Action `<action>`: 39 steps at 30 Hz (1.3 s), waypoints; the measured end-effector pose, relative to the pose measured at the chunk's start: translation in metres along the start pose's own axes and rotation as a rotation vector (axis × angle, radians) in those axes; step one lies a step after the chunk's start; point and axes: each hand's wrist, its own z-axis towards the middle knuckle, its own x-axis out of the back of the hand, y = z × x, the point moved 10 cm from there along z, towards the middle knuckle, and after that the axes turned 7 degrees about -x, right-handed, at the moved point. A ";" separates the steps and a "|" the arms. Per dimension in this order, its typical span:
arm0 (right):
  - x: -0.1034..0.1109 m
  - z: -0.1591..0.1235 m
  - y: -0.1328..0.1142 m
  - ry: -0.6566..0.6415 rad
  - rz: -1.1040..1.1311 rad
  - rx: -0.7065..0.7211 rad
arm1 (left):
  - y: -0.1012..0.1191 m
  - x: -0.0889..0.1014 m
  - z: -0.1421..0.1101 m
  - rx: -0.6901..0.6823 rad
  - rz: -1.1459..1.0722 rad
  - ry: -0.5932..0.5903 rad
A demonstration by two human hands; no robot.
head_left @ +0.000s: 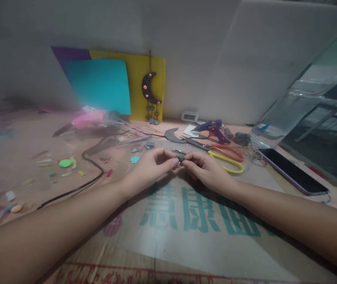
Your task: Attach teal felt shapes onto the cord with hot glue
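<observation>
In the head view, my left hand and my right hand meet near the middle of the table. Both are closed in a pinch on a small dark grey and teal piece; the fingertips cover much of it and its kind is unclear. Left of my left hand lie a light blue flower-shaped cutout and a few other small bluish pieces. Beyond the hands is a grey crescent cutout. Scissors with red and yellow handles rest beside my right hand.
A decorated crescent hanging stands before yellow card at the back. A glue gun with a red light lies behind the scissors. Its black cord seemingly runs left among coloured scraps. A phone lies at right.
</observation>
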 end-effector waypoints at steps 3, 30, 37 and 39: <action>0.000 0.001 0.005 0.008 0.047 -0.021 | -0.002 -0.001 0.000 -0.002 0.000 -0.006; 0.021 -0.012 -0.031 0.184 -0.136 0.242 | 0.020 -0.003 -0.008 -0.141 0.407 -0.051; 0.016 -0.003 -0.014 0.106 0.077 0.076 | 0.019 -0.005 -0.009 -0.147 0.416 -0.052; 0.014 -0.001 -0.011 0.080 0.146 0.051 | 0.018 -0.003 -0.009 -0.147 0.423 -0.035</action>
